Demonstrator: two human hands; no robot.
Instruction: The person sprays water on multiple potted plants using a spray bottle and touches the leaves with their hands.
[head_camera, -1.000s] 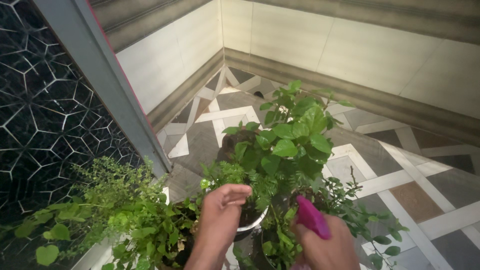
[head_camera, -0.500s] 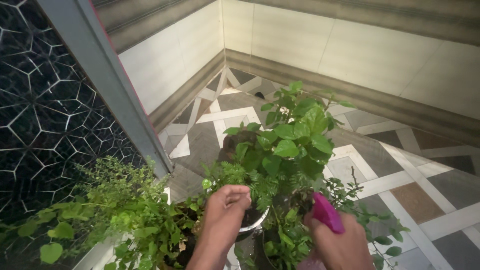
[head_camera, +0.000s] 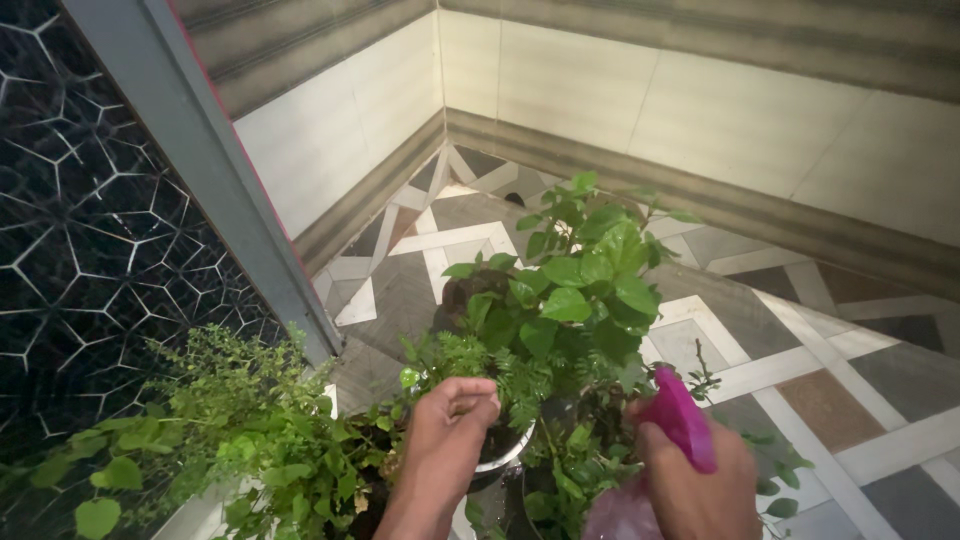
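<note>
My right hand (head_camera: 700, 485) grips a pink spray bottle (head_camera: 680, 418) at the lower right, its nozzle pointed toward a cluster of potted plants. My left hand (head_camera: 445, 430) rests with curled fingers on the rim of a small white pot (head_camera: 510, 452) holding a feathery green plant (head_camera: 470, 355). Behind it rises a taller plant with broad glossy leaves (head_camera: 585, 280). The bottle's body (head_camera: 620, 515) shows faintly at the bottom edge.
A bushy small-leaved plant (head_camera: 240, 420) fills the lower left beside a dark patterned glass panel (head_camera: 90, 230) with a grey frame (head_camera: 200, 170). The patterned tile floor (head_camera: 830, 370) stretches to tiled walls (head_camera: 700, 110) meeting in a corner.
My right hand and the pink spray bottle have shifted right and slightly upward. My left hand has stayed on the pot's rim.
</note>
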